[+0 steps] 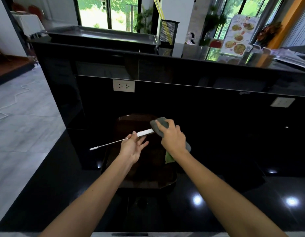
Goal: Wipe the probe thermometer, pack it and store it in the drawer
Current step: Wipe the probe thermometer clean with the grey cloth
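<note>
The probe thermometer (144, 133) has a white handle and a long thin metal stem that points left and ends in a white tip. My left hand (133, 147) pinches it where the stem meets the handle, palm up. My right hand (172, 136) grips a grey cloth (159, 124) wrapped over the far right end of the white handle. Both hands hover above a dark brown tray (117, 161) on the black counter. A green patch shows below my right wrist, partly hidden.
A glossy black counter (233, 194) lies around the tray, with a raised black back wall carrying a white double socket (123, 85). On top of the wall sit a large metal tray (100, 35) and a menu stand (237, 36). Grey floor lies to the left.
</note>
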Demonstrator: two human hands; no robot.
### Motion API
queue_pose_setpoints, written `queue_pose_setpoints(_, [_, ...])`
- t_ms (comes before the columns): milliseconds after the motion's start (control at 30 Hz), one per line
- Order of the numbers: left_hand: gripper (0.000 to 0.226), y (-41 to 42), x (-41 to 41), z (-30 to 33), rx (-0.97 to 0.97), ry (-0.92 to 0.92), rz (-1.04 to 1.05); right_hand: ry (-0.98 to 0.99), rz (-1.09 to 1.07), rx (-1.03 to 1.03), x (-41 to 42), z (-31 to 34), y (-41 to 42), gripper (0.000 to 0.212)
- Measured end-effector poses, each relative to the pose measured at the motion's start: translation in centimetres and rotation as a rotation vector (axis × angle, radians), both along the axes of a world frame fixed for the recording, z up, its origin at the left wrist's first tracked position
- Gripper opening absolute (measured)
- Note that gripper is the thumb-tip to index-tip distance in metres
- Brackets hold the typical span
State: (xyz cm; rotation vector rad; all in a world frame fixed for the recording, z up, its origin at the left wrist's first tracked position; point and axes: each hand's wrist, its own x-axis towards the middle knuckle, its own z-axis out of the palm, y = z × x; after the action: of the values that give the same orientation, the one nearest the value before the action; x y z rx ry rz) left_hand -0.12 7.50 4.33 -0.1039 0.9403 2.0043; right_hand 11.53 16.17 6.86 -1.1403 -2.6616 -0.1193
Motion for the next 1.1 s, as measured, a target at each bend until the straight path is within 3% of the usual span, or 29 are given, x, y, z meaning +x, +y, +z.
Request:
queue_pose_setpoints(133, [0.045,1.3,-1.3,1.0,0.055,-0.120,-0.010,-0.051,0.202,0.067,-0.7,0.4,-0.4,0.070])
queue_pose_setpoints(200, [0.050,1.9,-1.6,1.3,-0.002,-0.123,-0.010,-0.050,0.272,0.044,-0.8,0.2,-0.8,0.071])
queue_pose_setpoints(300, [0.040,2.3,-2.1,1.4,-0.108,-0.103,-0.005,0.059,0.255,-0.037,-0.6,0.8,-0.4,0.068])
queue_pose_setpoints(467, [0.027,2.5,-2.5,1.4,-0.150,0.217,-0.065,0.160,0.115,0.009,-0.2,2.4,0.9,0.064])
queue_pose_setpoints(567, [0.021,2.9,-2.1,1.4,-0.049,0.314,-0.084,0.187,0.078,-0.015,-0.8,3.0,1.0,0.063])
queue_pose_setpoints(733, [0.018,3.1,-2.0,1.1,-0.008,0.247,-0.042,0.032,0.123,0.016,-0.2,0.7,0.8,0.063])
queue_pose_setpoints(967, [0.016,1.4,-2.9,-1.7,-0.298,0.247,-0.152,-0.225,0.006,0.028,5.9,-0.6,5.8,0.065])
queue_pose_setpoints(1100, [0.016,0.1,-2.3,-3.5,-0.445,0.284,-0.326,-0.532,0.025,0.097,8.7,-1.5,8.8,0.065])
